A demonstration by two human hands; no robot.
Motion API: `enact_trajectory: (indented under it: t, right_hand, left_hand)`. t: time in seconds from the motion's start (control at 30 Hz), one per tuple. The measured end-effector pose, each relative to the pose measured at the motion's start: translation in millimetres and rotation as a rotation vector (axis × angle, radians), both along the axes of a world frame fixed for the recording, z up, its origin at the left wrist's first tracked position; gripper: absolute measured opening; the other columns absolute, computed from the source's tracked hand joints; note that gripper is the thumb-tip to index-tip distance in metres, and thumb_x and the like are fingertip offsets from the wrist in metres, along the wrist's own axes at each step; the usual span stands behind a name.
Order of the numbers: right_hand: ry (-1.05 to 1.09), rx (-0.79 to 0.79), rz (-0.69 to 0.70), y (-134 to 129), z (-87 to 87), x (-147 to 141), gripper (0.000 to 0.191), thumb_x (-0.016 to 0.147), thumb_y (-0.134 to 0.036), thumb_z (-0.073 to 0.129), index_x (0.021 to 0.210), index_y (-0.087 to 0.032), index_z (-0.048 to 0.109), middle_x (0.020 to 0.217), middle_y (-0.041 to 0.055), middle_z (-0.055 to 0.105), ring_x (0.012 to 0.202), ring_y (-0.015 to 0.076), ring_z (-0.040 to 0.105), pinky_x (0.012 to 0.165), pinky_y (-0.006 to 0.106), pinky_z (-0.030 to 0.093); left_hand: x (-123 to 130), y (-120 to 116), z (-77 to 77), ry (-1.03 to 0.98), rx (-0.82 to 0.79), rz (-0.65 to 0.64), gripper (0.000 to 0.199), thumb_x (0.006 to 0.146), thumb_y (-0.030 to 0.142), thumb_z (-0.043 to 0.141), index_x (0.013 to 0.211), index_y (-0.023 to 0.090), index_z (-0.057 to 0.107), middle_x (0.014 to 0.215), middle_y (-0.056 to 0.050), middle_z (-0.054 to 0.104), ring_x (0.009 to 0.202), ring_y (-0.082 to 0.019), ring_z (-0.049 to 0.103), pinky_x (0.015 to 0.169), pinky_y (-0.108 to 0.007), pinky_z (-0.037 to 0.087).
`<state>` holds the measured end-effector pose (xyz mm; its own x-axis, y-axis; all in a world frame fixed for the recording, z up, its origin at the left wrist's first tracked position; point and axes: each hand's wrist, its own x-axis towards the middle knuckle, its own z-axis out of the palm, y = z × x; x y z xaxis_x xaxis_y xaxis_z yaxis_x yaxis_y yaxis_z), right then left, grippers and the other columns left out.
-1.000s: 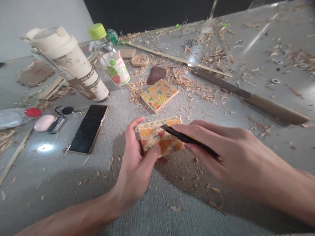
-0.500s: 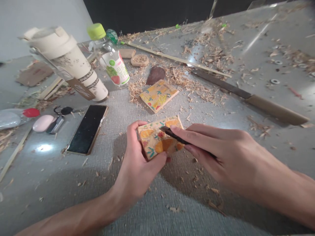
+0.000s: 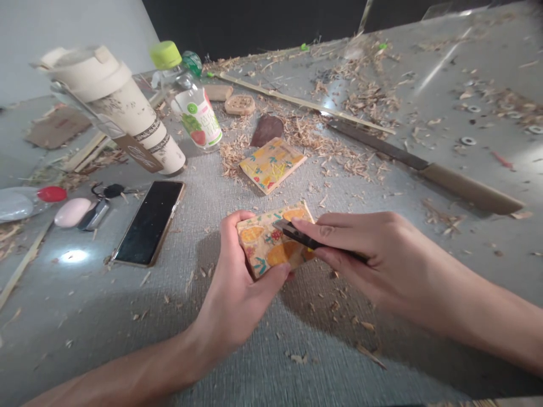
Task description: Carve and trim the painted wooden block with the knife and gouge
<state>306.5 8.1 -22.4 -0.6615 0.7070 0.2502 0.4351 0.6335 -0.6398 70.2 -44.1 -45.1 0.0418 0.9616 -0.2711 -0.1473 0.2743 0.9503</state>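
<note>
My left hand (image 3: 241,282) grips a small wooden block (image 3: 263,249) by its left and near edges, thumb along the near side. Orange fruit shapes, red berries and teal leaves are painted on its upper face. A black utility knife (image 3: 303,234) is held in my right hand (image 3: 369,249), fingers closed round the handle and index finger pressed along its top. Its blade tip lies over the painted face by the red berry; whether it cuts into the wood I cannot tell. Just beyond lies a second painted wooden piece (image 3: 274,164), flat on the table.
A phone (image 3: 150,223), keys (image 3: 112,191) and a tilted-looking tumbler (image 3: 123,107) are at left. Near them stands a clear bottle (image 3: 197,113) with a green cap. A long wooden-handled knife (image 3: 470,186) lies at right. Wood shavings (image 3: 356,155) litter the table.
The utility knife and my right hand have shifted very slightly, with the blade tip still near the berry. My left hand keeps its hold on the block. The view has moved a little.
</note>
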Motion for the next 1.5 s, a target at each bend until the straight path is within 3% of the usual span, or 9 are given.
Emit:
enact_trajectory:
  t: [0.13,0.33,0.43,0.67,0.83,0.97,1.23,1.37,1.5]
  right_hand:
    - [0.069,-0.191,-0.001,8,-0.8,1,0.035,0.116,-0.026,0.059,0.135,-0.024,0.089,0.091,0.005,0.079,0.071,0.014,0.065,0.064,0.028,0.048]
    - [0.204,-0.888,-0.022,27,-1.8,15,0.057,0.108,-0.057,0.077,0.157,-0.028,0.082,0.075,0.0011,0.073,0.056,0.0129,0.055,0.047,0.026,0.04]
    - [0.308,-1.01,-0.027,34,-0.7,21,0.06,0.103,-0.059,0.085,0.156,-0.032,0.082,0.076,0.0011,0.074,0.055,0.0126,0.056,0.049,0.027,0.042]
    - [0.222,-0.542,-0.22,33,8.8,22,0.048,0.104,-0.052,0.083,0.147,-0.031,0.087,0.111,0.0074,0.089,0.074,0.0173,0.072,0.06,0.03,0.054]
    - [0.014,0.025,-0.124,29,15.1,23,0.032,0.117,-0.036,0.062,0.131,-0.025,0.089,0.107,0.007,0.088,0.081,0.0176,0.077,0.068,0.032,0.055]
    - [-0.077,0.229,-0.067,30,14.3,30,0.031,0.121,-0.034,0.058,0.138,-0.023,0.082,0.107,0.0069,0.085,0.073,0.0155,0.071,0.068,0.032,0.052]
    - [-0.051,0.026,-0.218,17,5.9,6,0.03,0.112,-0.052,0.074,0.103,-0.023,0.076,0.068,-0.0029,0.064,0.055,0.0129,0.052,0.055,0.031,0.037]
    - [-0.096,-0.064,-0.216,8,2.8,-10,0.034,0.104,-0.052,0.083,0.089,-0.024,0.07,0.063,-0.0059,0.058,0.055,0.0112,0.049,0.055,0.03,0.033]
    - [-0.089,-0.199,-0.3,8,6.0,-12,0.04,0.109,-0.043,0.067,0.075,-0.026,0.054,0.055,-0.007,0.046,0.049,0.0105,0.037,0.052,0.032,0.028]
  left_hand:
    - [0,1,-0.2,-0.028,0.011,-0.006,0.078,0.09,0.032,0.098,0.141,0.032,0.04,0.125,-0.004,0.079,0.099,-0.022,0.084,0.083,-0.036,0.078]
    - [0,6,0.8,-0.049,0.019,0.004,0.079,0.088,0.026,0.1,0.142,0.032,0.042,0.133,-0.006,0.078,0.105,-0.023,0.083,0.082,-0.033,0.079]
    - [-1,7,1.7,-0.083,0.016,0.018,0.082,0.087,0.022,0.099,0.143,0.032,0.041,0.129,-0.006,0.078,0.104,-0.025,0.085,0.079,-0.033,0.079]
    - [-3,7,3.2,-0.097,0.008,0.036,0.084,0.084,0.019,0.098,0.144,0.032,0.041,0.124,-0.005,0.079,0.099,-0.024,0.086,0.071,-0.029,0.076]
    - [-5,4,3.3,-0.025,0.022,0.045,0.079,0.083,0.013,0.092,0.144,0.031,0.045,0.105,0.0,0.079,0.081,-0.018,0.081,0.054,-0.017,0.065]
    - [-9,5,1.7,0.005,0.027,0.042,0.089,0.082,0.011,0.089,0.159,0.034,0.052,0.101,0.002,0.079,0.066,-0.014,0.073,0.052,-0.018,0.063]
    - [-21,8,7.2,-0.008,0.087,-0.178,0.119,0.083,0.015,0.091,0.185,0.049,0.039,0.128,-0.001,0.086,0.088,-0.022,0.084,0.073,-0.03,0.073]
    - [-17,6,7.9,0.052,0.133,-0.283,0.114,0.087,0.015,0.087,0.185,0.044,0.037,0.133,-0.003,0.084,0.088,-0.019,0.082,0.08,-0.028,0.073]
    - [-17,3,2.8,-0.019,0.074,-0.283,0.101,0.088,0.014,0.085,0.175,0.047,0.045,0.117,0.001,0.084,0.082,-0.018,0.082,0.076,-0.029,0.073]
